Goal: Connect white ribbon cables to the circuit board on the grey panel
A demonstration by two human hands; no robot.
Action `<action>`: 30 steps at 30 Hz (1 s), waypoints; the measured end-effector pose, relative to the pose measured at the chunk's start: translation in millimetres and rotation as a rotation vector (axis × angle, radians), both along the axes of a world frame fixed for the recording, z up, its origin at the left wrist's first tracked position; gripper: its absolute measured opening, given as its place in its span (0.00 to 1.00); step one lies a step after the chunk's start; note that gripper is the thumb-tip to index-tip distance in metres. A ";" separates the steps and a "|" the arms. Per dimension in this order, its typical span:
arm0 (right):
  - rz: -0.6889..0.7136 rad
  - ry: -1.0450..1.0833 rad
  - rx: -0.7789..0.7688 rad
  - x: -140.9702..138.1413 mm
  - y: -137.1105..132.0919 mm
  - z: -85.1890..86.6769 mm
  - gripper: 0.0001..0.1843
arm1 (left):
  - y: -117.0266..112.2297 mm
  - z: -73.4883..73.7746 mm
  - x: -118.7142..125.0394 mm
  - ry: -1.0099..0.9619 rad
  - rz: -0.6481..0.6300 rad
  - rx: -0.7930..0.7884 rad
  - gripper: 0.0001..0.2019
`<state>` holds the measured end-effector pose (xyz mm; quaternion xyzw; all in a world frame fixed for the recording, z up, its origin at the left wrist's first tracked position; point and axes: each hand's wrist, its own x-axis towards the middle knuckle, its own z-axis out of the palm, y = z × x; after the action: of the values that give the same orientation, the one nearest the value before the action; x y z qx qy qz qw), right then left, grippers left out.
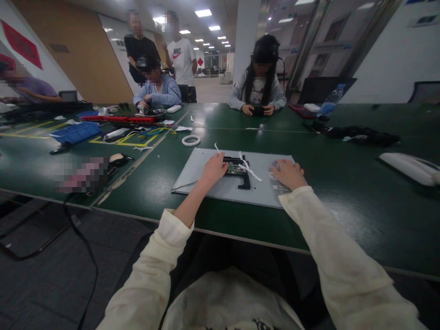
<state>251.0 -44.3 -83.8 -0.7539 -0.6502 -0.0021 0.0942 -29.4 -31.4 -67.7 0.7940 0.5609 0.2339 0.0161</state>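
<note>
A flat grey panel (264, 195) lies on the green table before me. On its middle sits a black frame (244, 182) with a green circuit board (235, 168) inside it. White strips (253, 172) lie curled across the board and frame. My left hand (216, 167) is bent over the frame's left side, fingers closed against it; its fingertips are partly hidden. Another thin white strip (217, 147) sticks up behind that hand. My right hand (288, 174) rests on the panel's right edge with its fingers stretched out, beside white labels (280, 187).
A white tape roll (191, 140) lies beyond the panel. Blue bins (76, 133), cables and tools cover the left side. Two people sit across the table, one with a dark object (257, 111) in both hands. A water bottle (332, 100) and a white case (409, 168) stand right.
</note>
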 end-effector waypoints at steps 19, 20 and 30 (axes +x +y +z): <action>0.225 0.251 0.201 -28.5 -1.5 15.6 0.20 | -5.9 0.6 6.6 -0.007 0.022 0.008 0.20; 0.229 0.267 0.194 -31.3 -2.3 16.7 0.19 | -6.1 0.9 6.7 -0.003 0.026 0.002 0.20; 0.350 0.345 0.000 -42.4 -5.9 15.6 0.18 | -7.3 1.6 9.9 -0.004 0.011 -0.007 0.21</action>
<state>208.7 -50.2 -68.2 -0.6190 -0.7452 0.1430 0.2028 -19.5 -38.7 -66.2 0.7904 0.5661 0.2334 0.0185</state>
